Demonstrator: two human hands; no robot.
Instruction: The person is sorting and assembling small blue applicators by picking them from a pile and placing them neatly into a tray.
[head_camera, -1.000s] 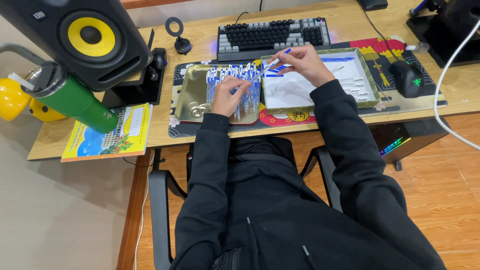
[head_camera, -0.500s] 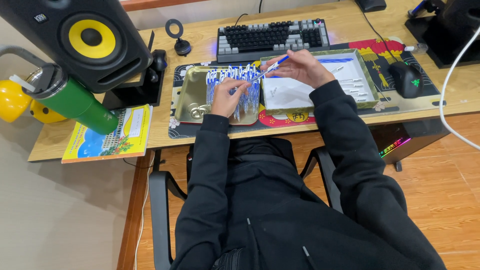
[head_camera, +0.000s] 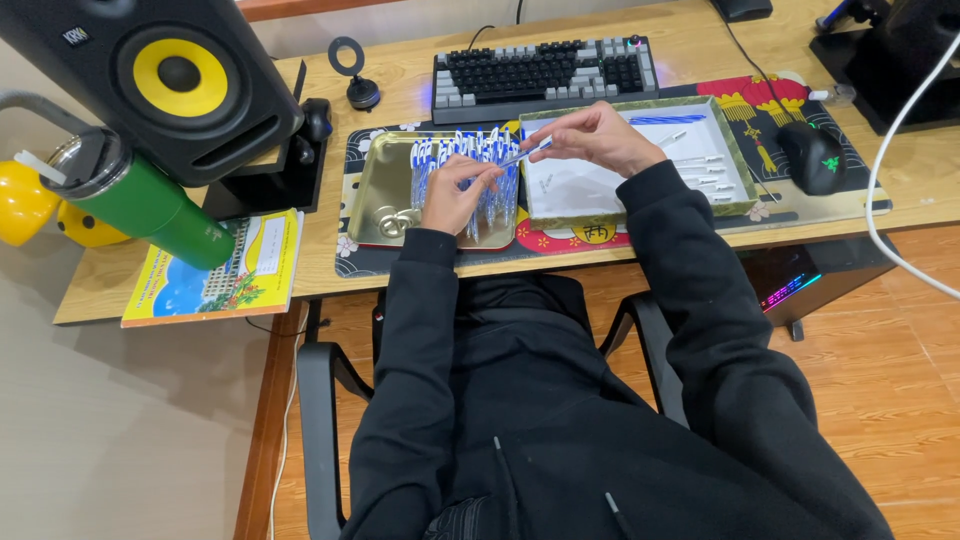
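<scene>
Since a moment ago the right hand (head_camera: 598, 135) has drawn back from above the metal tray (head_camera: 372, 190) toward the left hand (head_camera: 452, 192), so both now pinch one blue-and-white pen (head_camera: 525, 153) between them, over the seam between that tray and the white-lined tray (head_camera: 720, 195); the pen looks mid-assembly. The pile of pens (head_camera: 465, 160) sits in the metal tray near the desk's front edge. Fingertips hide the pen's ends, and the small parts at the white tray's right edge are too small to tell
</scene>
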